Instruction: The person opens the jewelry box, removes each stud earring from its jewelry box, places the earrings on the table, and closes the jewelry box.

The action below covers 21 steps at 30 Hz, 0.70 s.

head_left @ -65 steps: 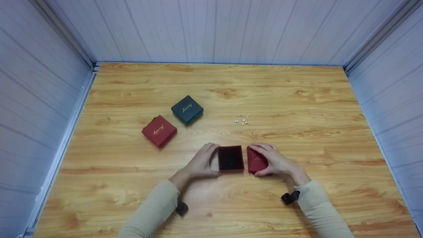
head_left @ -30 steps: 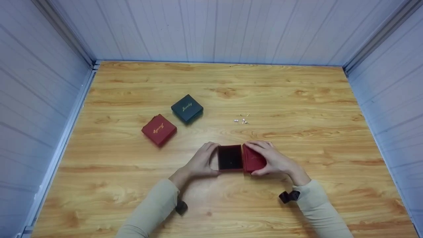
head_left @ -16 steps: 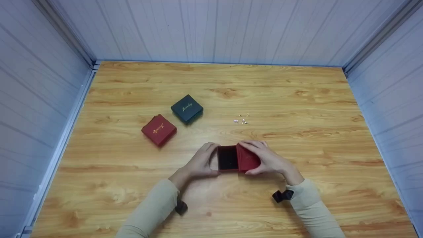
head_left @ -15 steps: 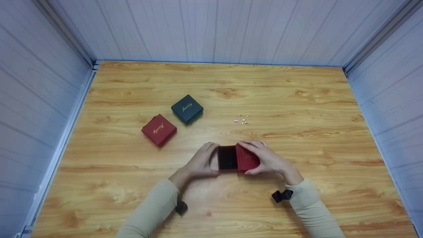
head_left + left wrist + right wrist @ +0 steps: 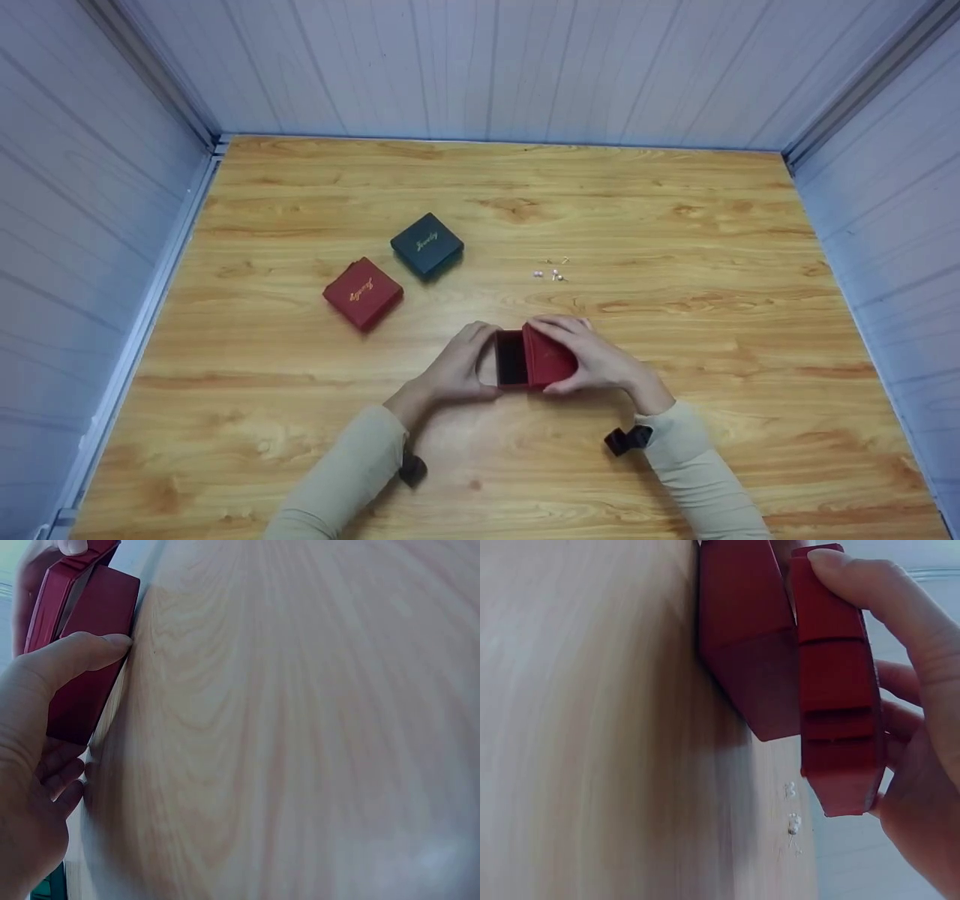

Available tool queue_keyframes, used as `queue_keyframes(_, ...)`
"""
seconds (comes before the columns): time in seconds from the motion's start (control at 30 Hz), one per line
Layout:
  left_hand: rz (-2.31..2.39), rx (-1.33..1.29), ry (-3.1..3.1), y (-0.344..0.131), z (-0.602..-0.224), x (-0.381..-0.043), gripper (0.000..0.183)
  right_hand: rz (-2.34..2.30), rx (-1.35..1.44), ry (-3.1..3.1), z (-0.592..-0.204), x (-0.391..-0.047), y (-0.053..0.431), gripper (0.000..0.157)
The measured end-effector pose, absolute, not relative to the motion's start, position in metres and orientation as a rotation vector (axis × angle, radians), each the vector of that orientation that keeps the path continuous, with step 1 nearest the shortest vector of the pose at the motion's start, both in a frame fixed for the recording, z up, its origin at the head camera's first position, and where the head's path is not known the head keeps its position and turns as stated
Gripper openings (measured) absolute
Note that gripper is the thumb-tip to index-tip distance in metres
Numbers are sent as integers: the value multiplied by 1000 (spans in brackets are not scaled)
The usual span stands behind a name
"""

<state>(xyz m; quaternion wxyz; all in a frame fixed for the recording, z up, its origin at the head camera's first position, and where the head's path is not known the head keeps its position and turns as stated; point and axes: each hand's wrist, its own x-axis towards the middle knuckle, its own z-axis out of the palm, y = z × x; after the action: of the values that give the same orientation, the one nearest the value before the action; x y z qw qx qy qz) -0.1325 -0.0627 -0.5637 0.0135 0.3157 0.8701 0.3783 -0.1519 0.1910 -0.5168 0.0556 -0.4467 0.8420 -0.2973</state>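
In the head view my left hand (image 5: 454, 367) grips the left sides of a red box base (image 5: 512, 358) with a black inside, thumb at the near side and fingers at the far side. My right hand (image 5: 596, 360) holds the matching red lid (image 5: 550, 358) by its near and far edges. The lid covers the right part of the base, leaving a black strip visible at the left. From the right wrist view, the lid (image 5: 836, 682) lies over the base (image 5: 742, 652), which stands on the table. The left thumb presses the base (image 5: 94, 607) in the left wrist view.
Another red box (image 5: 363, 294) with gold lettering lies to the left on the wooden table (image 5: 675, 240). Behind it is a dark green box (image 5: 427, 244) marked "Jewelry". Several small pearl earrings (image 5: 555, 275) and thin gold pieces (image 5: 565, 259) lie beyond the hands. Pale panels surround the table.
My right hand has moved left with the lid, from beside the base to over its right part. The visible black inside has narrowed. My left hand has stayed at the base.
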Motion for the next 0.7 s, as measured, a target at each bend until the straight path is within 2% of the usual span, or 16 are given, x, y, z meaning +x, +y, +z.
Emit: queue_keyframes(0.7, 1164, 959, 2696, -62, -564, -134, 85, -925, -1372, 2507, -515, -157, 168, 92)
